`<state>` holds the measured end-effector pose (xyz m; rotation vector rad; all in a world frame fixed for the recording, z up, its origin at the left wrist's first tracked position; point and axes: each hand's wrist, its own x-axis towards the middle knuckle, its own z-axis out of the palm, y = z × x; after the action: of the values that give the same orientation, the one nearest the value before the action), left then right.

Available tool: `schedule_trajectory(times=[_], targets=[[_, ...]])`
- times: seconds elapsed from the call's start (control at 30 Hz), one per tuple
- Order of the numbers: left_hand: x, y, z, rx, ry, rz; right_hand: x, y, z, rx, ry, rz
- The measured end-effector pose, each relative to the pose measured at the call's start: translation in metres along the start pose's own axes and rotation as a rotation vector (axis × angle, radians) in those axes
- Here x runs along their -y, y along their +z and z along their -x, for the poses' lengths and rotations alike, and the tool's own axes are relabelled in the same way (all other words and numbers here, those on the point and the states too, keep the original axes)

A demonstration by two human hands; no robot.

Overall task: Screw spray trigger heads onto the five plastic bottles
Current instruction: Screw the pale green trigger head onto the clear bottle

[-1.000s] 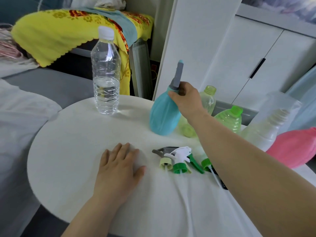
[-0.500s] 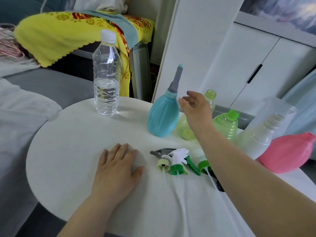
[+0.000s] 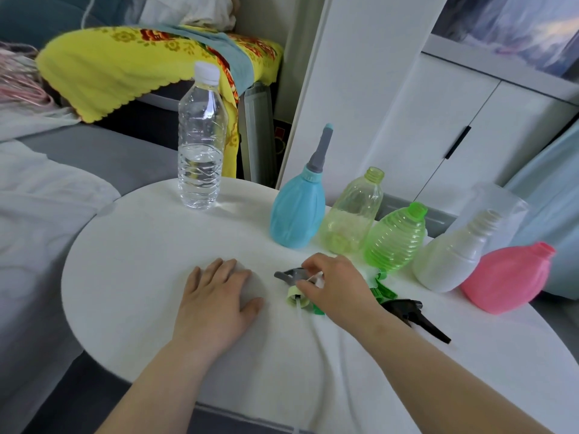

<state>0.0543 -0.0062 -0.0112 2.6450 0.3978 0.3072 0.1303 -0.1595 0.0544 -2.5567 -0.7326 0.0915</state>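
Two hands are on the counter (image 3: 141,261): the left hand (image 3: 216,305) lies flat, fingers straight; the right hand (image 3: 335,286) pinches a grey trigger head (image 3: 286,273) lying near the blue bottle (image 3: 297,214).

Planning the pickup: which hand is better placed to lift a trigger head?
Right hand: it pinches the gray trigger head; the left hand lies flat on the table beside it.

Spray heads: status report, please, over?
Left hand flat on table. Right hand curled over trigger heads, grip unclear. Blue bottle topped with nozzle; pale green bottle, bright green bottle, white bottle, pink bottle uncapped. Nothing blocking.
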Motion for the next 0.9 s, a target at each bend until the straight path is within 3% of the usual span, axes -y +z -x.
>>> schedule_trajectory(times=[0.23, 0.37, 0.47, 0.63, 0.83, 0.9], targets=[[0.001, 0.001, -0.001, 0.001, 0.001, 0.010, 0.005, 0.008, 0.004, 0.025, 0.051, 0.263], [0.001, 0.000, -0.001, -0.001, 0.008, 0.018, 0.009, 0.019, 0.000, 0.066, 0.059, 0.555], [0.001, 0.000, 0.000, -0.009, 0.013, 0.020, 0.014, 0.025, -0.003, 0.035, 0.072, 0.573], [0.003, -0.002, -0.001, -0.011, 0.025, 0.029, 0.023, 0.023, -0.008, -0.010, 0.229, 0.217], [0.006, -0.002, -0.002, -0.058, 0.029, 0.042, 0.026, -0.003, -0.005, 0.025, 0.402, -0.697], [0.005, -0.002, -0.001, -0.058, 0.028, 0.047, 0.022, -0.013, -0.002, 0.034, 0.413, -0.885]])
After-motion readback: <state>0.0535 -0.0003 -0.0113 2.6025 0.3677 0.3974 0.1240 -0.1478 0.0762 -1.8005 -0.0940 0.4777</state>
